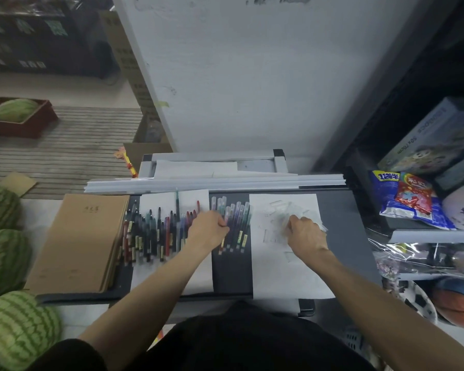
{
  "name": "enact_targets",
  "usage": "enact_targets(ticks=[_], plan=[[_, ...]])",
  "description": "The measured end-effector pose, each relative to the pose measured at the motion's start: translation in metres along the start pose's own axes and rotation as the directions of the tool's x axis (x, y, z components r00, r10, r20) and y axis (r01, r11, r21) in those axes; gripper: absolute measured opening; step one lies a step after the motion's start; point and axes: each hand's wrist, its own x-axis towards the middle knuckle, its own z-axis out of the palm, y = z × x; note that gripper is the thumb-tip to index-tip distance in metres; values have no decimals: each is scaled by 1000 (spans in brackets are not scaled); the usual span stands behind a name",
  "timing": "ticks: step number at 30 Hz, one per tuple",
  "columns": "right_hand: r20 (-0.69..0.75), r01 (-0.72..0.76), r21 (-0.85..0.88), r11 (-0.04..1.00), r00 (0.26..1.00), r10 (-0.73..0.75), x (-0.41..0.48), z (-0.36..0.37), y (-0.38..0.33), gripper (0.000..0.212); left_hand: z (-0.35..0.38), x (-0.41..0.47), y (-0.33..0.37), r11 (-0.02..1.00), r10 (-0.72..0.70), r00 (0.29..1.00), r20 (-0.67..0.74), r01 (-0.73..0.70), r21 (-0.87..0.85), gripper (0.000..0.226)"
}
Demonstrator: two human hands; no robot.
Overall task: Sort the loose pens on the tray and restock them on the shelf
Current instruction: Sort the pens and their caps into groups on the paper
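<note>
A dark grey tray (343, 236) lies in front of me. On its left part a long row of dark and red loose pens (150, 234) lies side by side, partly on a white sheet (161, 202). A second group of clear-capped pens (237, 226) lies on the dark middle strip. My left hand (208, 228) has curled fingers at the left edge of that group, touching the pens. My right hand (304, 230) grips a bunch of clear plastic pieces (287, 212) on the right white sheet (287, 274).
A stack of brown kraft notebooks (78, 245) lies on the tray's left end. White strips (214, 182) lie along the far edge. Shelves with snack bags (410, 199), boxes and balls (458, 301) stand at the right. Watermelons (14, 328) crowd the floor at the left.
</note>
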Motion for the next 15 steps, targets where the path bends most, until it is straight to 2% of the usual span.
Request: enact_targets(ticks=[4, 9, 12, 15], plan=[[-25, -11, 50, 999, 1000, 13, -2, -3, -5, 27, -21, -13, -28, 996, -45, 996, -81, 50, 69, 10], [-100, 114, 127, 985, 990, -102, -8, -9, -22, 54, -40, -25, -68, 987, -121, 970, -212, 140, 78, 20], [-100, 168, 129, 977, 983, -155, -12, -13, -37, 52, -49, -27, -85, 975, -190, 951, -244, 213, 70, 11], [-99, 213, 168, 962, 975, -199, -18, -15, -52, 45, -50, -28, -97, 957, -260, 944, -203, 281, 78, 16]])
